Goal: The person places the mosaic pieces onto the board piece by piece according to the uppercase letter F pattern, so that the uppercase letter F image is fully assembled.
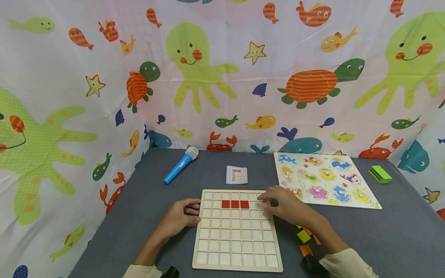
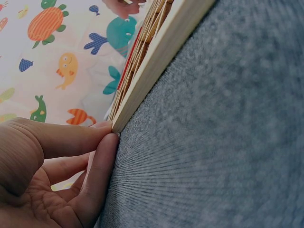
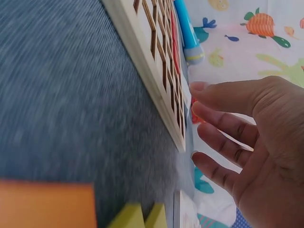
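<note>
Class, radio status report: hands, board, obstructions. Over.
Left hand touching left edge of wooden grid board. Right hand at upper right corner, partly hiding it. Three red tiles in a row. No obstruction visible.

My left hand (image 2: 61, 171) holds a pale wooden board (image 2: 156, 59) by its edge on a grey bench (image 2: 223, 118); beyond, part of my right hand (image 2: 124, 7) and a sea-animal-printed curtain (image 2: 42, 78) show.

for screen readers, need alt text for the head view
A person's left hand holds the left edge of a wooden grid board bearing three red tiles; the right hand is at its upper right corner. Nearby lie a blue microphone, printed card and sea-animal puzzle.
</note>
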Demonstrator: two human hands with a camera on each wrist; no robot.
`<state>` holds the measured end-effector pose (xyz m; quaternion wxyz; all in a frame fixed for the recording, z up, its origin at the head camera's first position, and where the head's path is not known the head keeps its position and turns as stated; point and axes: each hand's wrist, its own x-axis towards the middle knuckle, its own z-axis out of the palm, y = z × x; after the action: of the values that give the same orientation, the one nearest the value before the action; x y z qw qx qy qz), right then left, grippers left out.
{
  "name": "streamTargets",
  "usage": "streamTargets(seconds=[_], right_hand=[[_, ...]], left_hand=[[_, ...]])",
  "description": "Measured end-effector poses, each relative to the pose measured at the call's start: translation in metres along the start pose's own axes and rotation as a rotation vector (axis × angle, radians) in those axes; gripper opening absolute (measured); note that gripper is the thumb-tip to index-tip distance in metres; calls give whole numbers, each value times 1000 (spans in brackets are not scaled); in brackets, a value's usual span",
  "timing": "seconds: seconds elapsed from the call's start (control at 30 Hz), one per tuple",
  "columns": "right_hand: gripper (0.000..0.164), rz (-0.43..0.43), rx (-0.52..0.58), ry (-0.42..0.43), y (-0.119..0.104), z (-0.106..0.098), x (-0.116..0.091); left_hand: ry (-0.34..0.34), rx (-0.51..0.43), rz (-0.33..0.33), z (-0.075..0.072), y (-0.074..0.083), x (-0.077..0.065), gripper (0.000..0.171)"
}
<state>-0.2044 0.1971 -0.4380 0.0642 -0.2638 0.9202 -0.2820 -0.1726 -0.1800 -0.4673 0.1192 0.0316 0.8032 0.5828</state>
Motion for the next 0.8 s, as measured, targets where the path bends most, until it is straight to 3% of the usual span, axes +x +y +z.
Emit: streamTargets(seconds=[0.8], right_hand=[[34, 94, 32, 33, 41, -32, -51]], left_hand=[[-4, -11, -6, -2, 1, -1, 60]])
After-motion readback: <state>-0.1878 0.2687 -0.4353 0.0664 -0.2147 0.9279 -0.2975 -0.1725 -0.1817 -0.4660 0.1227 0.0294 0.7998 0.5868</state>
